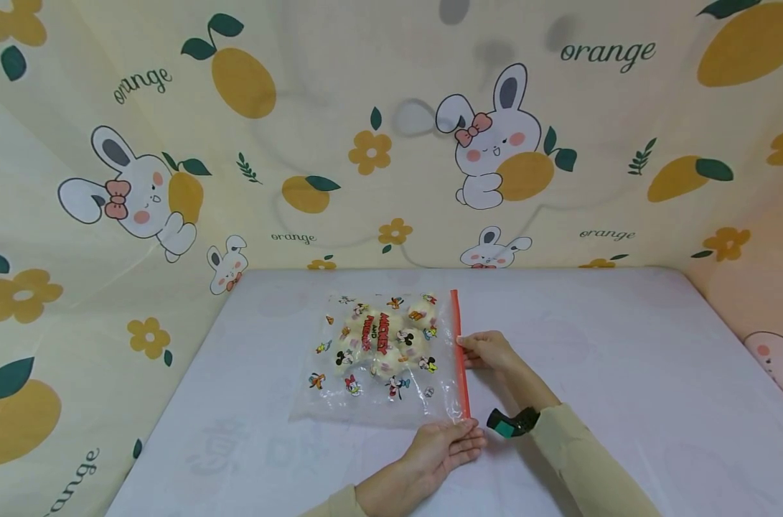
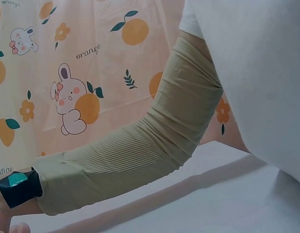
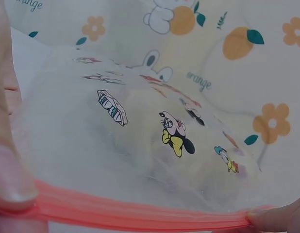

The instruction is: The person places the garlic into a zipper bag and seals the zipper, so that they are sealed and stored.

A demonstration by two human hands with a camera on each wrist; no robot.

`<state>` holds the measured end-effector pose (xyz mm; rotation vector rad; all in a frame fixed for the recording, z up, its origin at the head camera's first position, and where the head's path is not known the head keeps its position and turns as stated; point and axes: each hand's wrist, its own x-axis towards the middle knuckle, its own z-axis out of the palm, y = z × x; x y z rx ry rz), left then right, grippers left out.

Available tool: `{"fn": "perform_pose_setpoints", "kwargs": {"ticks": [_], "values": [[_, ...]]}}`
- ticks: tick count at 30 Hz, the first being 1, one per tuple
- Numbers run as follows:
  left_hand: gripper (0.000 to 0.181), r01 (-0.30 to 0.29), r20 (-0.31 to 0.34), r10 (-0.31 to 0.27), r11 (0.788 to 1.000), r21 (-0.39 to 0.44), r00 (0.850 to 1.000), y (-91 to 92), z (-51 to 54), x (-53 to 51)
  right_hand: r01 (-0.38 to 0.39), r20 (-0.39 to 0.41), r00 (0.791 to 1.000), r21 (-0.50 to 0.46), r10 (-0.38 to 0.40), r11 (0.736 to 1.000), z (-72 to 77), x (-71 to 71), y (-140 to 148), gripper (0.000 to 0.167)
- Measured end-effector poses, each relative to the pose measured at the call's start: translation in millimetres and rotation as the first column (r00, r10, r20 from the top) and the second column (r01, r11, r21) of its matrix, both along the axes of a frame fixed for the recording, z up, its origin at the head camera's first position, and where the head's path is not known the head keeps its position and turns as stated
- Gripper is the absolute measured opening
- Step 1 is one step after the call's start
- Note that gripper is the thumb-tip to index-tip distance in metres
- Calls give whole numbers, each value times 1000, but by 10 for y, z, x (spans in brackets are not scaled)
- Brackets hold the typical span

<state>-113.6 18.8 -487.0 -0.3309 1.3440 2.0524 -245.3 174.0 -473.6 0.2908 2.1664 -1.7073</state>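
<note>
A clear zip bag (image 1: 310,402) printed with cartoon figures lies on the table, its red zip edge (image 1: 460,359) facing right. Several pale, rounded pieces (image 1: 391,362) show through the plastic, their kind unclear. At the near end of the red strip, my left hand (image 1: 430,454) pinches the corner between thumb and fingers. Farther up the same strip, my right hand (image 1: 492,352) pinches it from the right side. The right wrist view shows the red strip (image 3: 140,213) stretched between thumb and fingers at left and fingertips at right. It looks closed along there.
A white-covered table (image 1: 236,459) spreads around the bag. Behind it and at the sides hangs a patterned curtain (image 1: 339,86) with rabbits and oranges. The right forearm's beige sleeve (image 2: 111,170) and a black wrist band (image 2: 24,191) fill much of the left wrist view.
</note>
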Motion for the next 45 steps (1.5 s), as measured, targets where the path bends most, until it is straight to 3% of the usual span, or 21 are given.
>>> {"fn": "perform_pose_setpoints", "kwargs": {"ticks": [27, 39, 45], "values": [[29, 0, -35, 0, 1000, 3, 999, 12, -17, -4, 12, -3, 1000, -26, -12, 1000, -14, -76, 3, 37], [29, 8, -2, -8, 1000, -15, 1000, 4, 6, -2, 22, 1, 1000, -1, -22, 1000, -19, -113, 2, 40], [30, 11, -16, -11, 1000, -6, 1000, 0, 11, 1, 36, 22, 999, 25, -36, 999, -4, -133, -7, 40]]}}
